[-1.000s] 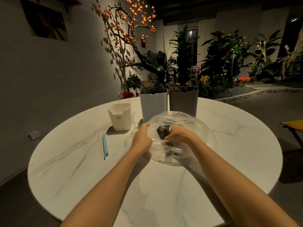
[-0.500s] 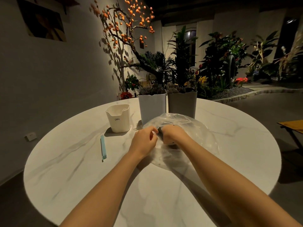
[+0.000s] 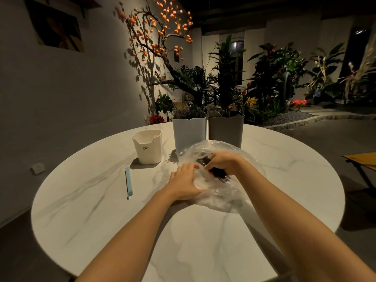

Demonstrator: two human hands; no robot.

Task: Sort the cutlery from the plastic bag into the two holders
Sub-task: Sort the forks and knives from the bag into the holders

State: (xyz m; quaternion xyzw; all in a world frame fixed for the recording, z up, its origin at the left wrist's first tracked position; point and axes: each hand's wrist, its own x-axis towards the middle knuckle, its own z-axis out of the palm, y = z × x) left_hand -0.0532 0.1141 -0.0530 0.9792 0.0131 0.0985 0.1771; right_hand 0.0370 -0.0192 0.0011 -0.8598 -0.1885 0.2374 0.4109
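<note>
Round white marble-pattern counter point(image 3: 203, 241). Crumpled clear plastic bag point(image 3: 219, 192) near centre, just in front of two tall holders: light grey plastic holder point(image 3: 189, 133), dark grey plastic holder point(image 3: 225, 131), side by side, both bristling with cutlery. Left hand point(image 3: 184, 183) flat on bag edge, fingers straight, grip released. Right hand point(image 3: 221, 162) clenched round dark cutlery bundle point(image 3: 218, 172), probably inside bag mouth. Small white cup point(image 3: 147, 147) and pale blue stick point(image 3: 129, 183) to left.

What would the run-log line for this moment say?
step: pulling cutlery out | right hand: grips dark cutlery bundle | left hand: flat on plastic bag | holders: already stocked
</note>
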